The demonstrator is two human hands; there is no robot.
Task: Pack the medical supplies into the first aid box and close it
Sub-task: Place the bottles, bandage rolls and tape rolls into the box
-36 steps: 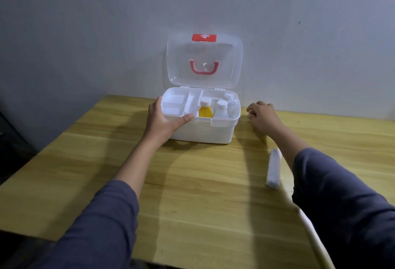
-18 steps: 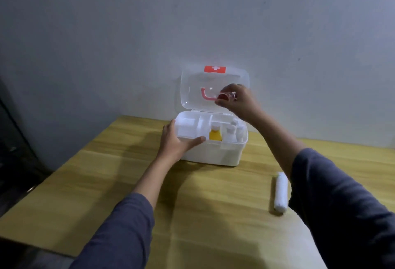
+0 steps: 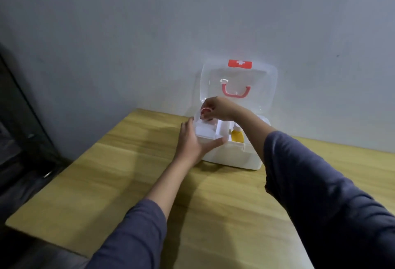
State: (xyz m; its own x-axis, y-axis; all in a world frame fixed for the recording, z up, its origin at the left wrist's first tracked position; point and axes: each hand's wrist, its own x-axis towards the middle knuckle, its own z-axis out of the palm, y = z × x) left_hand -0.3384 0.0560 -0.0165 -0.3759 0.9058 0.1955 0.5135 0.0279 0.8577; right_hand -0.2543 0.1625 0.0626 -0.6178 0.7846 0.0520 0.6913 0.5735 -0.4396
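**Hands at the open first aid box**

A bare grey wall (image 3: 149,33) stands behind a pale wooden table (image 3: 128,172), and something dark fills the left edge of the room; the grain of the tabletop runs side to side, with soft shadows under both arms. The first aid box (image 3: 235,155), white and open, sits at the back of the table close to the wall; its clear lid (image 3: 265,89) stands upright, showing a pink-red handle (image 3: 235,93) and a red tab with a white cross (image 3: 239,63), the only marking I can make out. The left hand (image 3: 193,140) steadies the box at its near left corner, fingers spread along the side and thumb laid over the front rim; it braces rather than grips. The right hand (image 3: 215,109) reaches across from the right, hanging over the left compartments of the inner tray (image 3: 206,130); its fingertips pinch a small item with a reddish rim (image 3: 206,111), too blurred to identify. A yellow bottle (image 3: 237,136) stands in the right section, partly behind the right forearm; both sleeves are dark blue-grey.
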